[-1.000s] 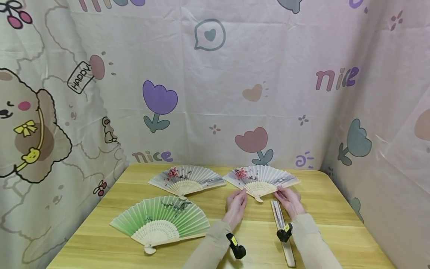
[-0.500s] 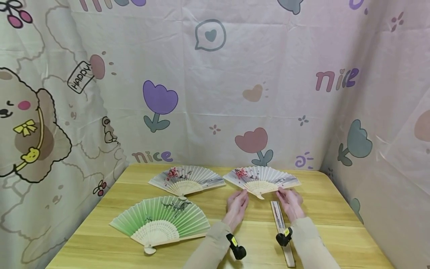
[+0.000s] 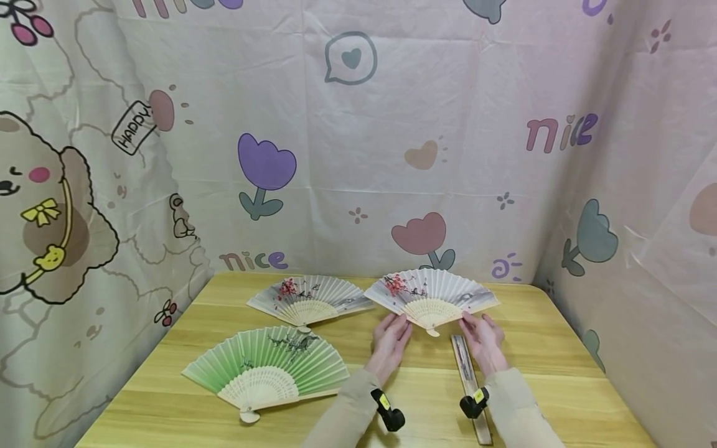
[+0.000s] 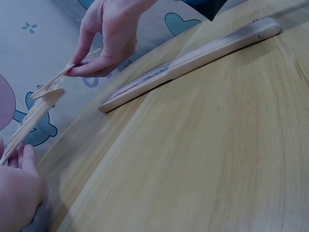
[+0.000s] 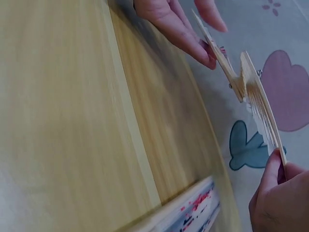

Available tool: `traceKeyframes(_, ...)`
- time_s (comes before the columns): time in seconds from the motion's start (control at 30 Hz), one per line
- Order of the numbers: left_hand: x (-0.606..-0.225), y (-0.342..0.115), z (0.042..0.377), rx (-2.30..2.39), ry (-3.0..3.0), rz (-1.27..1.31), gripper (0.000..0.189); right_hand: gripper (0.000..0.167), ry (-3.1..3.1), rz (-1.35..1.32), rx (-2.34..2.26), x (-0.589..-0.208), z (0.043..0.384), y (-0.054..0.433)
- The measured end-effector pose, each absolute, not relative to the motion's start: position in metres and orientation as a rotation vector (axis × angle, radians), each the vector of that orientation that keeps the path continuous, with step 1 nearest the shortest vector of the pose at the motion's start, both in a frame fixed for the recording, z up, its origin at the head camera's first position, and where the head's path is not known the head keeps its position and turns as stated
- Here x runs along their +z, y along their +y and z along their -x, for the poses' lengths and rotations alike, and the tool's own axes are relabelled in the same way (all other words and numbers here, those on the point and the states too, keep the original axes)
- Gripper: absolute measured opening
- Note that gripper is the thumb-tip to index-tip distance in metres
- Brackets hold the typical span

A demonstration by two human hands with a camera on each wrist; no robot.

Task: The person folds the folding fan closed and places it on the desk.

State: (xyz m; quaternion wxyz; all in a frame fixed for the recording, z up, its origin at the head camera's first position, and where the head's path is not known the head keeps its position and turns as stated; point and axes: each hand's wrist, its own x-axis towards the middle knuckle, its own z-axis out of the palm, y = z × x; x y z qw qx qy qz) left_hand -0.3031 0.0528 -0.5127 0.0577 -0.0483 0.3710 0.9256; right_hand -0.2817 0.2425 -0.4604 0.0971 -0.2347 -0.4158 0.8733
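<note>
A white folding fan [image 3: 431, 298] with red blossoms is spread wide near the back of the table, its pivot end toward me. My left hand [image 3: 389, 342] holds its left outer rib. The right outer rib is pinched between thumb and fingers of my right hand [image 3: 484, 339]. Seen edge-on in the right wrist view, the fan's pale ribs [image 5: 260, 99] run between my left hand [image 5: 176, 26] and right hand [image 5: 282, 198]. In the left wrist view the fan [image 4: 31, 118] hangs above the tabletop. A folded fan [image 3: 463, 361] lies beside my right forearm.
A second open white blossom fan [image 3: 308, 298] lies at the back left, close to the held one. An open green fan [image 3: 269, 364] lies in front of it on the wooden table [image 3: 426, 398]. A printed cloth backdrop [image 3: 358, 149] rises behind and at both sides.
The white fan has shifted slightly left and up, overlapping the backdrop more. My left hand has moved a little left with it. The other fans stay in place.
</note>
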Motion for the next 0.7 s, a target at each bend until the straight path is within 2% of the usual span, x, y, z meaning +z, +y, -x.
traceKeyframes(0.2,-0.51,0.047,0.3,2.82,1.143,0.143,0.049,0.082,-1.208,0.642,2.614,-0.458,0.277,0.236)
traceKeyframes(0.43,-0.508,0.041,0.295,2.853,1.106,0.158,0.028,0.033,-1.081,0.587,2.692,-0.454,0.269,0.226)
traceKeyframes(0.7,-0.5,0.037,0.283,2.861,1.12,0.085,0.036,0.025,-1.196,0.49,2.669,-0.456,0.257,0.212)
